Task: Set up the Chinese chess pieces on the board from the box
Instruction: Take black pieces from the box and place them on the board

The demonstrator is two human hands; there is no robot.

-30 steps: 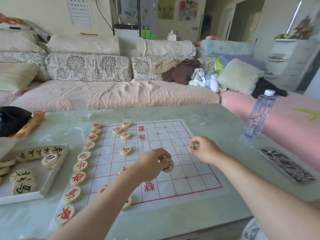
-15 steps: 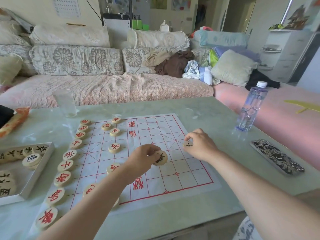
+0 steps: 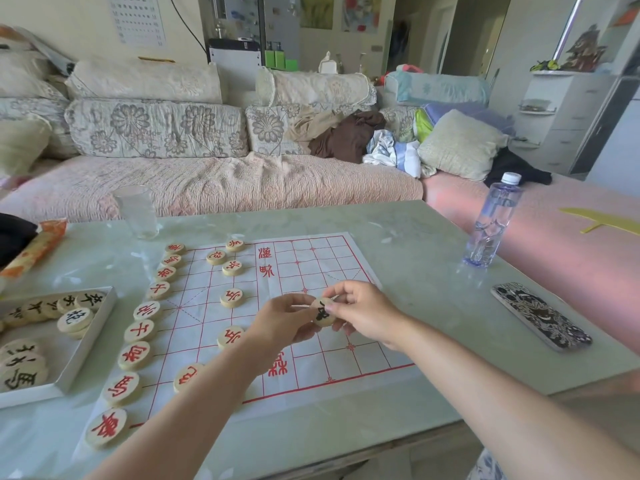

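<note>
**Pale green table with the board at its middle**

The glossy pale green table (image 3: 415,237) carries a white paper board (image 3: 311,265) with a red grid, lying flat at its middle. An open white box (image 3: 86,344) sits at 9 o'clock from the board, just beside the sheet. An orange snack packet (image 3: 36,247) lies at 10 o'clock, next to something black (image 3: 14,233). A clear glass (image 3: 136,211) stands upright at 11 o'clock. A capped water bottle (image 3: 491,223) stands at 2 o'clock, and a patterned phone (image 3: 542,315) lies flat at 3 o'clock.
</note>
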